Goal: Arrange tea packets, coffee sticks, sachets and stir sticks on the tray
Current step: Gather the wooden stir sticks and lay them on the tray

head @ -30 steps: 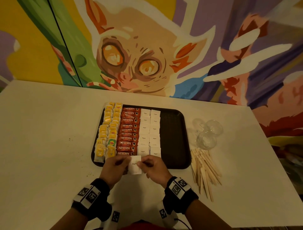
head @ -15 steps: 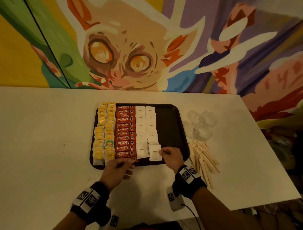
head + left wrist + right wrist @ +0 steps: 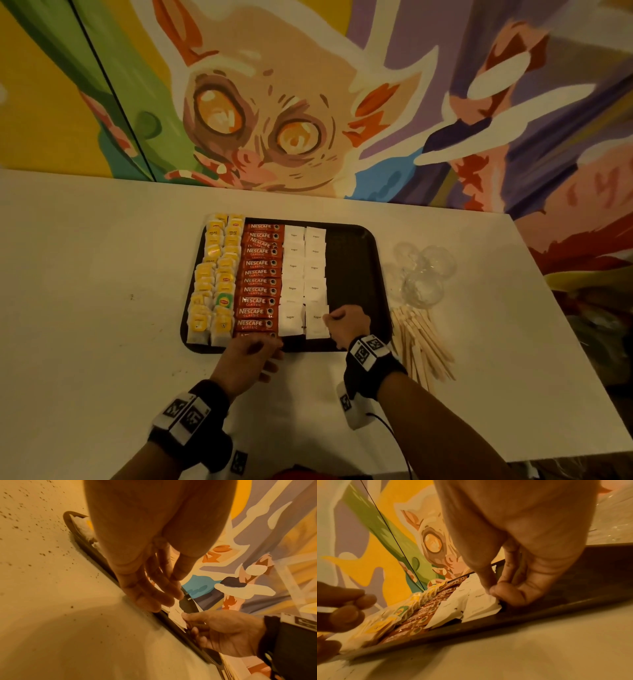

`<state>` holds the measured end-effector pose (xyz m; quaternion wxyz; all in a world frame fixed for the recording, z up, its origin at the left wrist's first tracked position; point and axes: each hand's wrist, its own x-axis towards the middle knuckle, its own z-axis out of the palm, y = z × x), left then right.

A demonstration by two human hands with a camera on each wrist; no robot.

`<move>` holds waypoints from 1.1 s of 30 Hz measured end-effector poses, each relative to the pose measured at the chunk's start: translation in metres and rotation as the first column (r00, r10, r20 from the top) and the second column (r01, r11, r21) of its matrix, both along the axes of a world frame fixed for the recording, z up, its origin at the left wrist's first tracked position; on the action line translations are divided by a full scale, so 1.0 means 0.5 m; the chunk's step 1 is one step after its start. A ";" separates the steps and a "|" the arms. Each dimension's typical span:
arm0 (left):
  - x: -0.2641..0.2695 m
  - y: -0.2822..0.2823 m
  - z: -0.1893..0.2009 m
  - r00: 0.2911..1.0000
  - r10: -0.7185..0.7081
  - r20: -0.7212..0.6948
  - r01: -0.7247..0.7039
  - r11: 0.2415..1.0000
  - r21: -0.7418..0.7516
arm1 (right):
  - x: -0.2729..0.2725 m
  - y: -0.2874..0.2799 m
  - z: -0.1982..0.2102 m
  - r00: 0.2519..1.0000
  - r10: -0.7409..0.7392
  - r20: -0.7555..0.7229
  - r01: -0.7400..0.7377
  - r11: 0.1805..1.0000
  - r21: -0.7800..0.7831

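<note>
Two hands work at the tray's (image 3: 352, 260) near edge: from the head, right hand (image 3: 347, 323) pinches a sugar sachet (image 3: 317, 322) lying there. Left wrist: left hand (image 3: 149, 588) loose-fingered, holding nothing. Right wrist: thumb and forefinger nip the sachet's corner.

Right hand (image 3: 347, 323) pinching, left hand (image 3: 251, 356) relaxed
</note>
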<state>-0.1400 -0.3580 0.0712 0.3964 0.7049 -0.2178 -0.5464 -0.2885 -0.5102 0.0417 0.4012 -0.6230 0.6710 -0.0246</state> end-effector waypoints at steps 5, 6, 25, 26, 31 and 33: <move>-0.012 -0.009 -0.001 1.000 0.004 0.004 -0.004 1.000 0.025 | 0.000 -0.008 0.001 1.000 0.010 0.024 -0.010 1.000 0.025; -0.013 -0.012 0.000 1.000 0.009 0.004 -0.009 1.000 0.027 | -0.004 -0.009 0.004 0.999 0.011 0.036 -0.012 1.000 0.026; -0.292 -0.173 0.013 0.800 -0.583 0.139 0.577 0.812 0.082 | -0.377 -0.053 0.037 0.982 -0.095 -0.165 0.054 0.971 -0.235; -0.312 -0.184 0.013 0.790 -0.599 0.131 0.589 0.800 0.112 | -0.383 -0.058 0.039 0.980 -0.095 -0.175 0.060 0.979 -0.197; -0.384 -0.229 0.021 0.789 -0.580 0.200 0.558 0.814 0.159 | -0.385 -0.073 0.019 0.975 0.017 -0.223 -0.036 0.996 -0.081; -0.403 -0.242 0.024 0.782 -0.570 0.252 0.547 0.822 0.160 | -0.382 -0.073 0.011 0.982 0.000 -0.187 -0.015 0.997 -0.082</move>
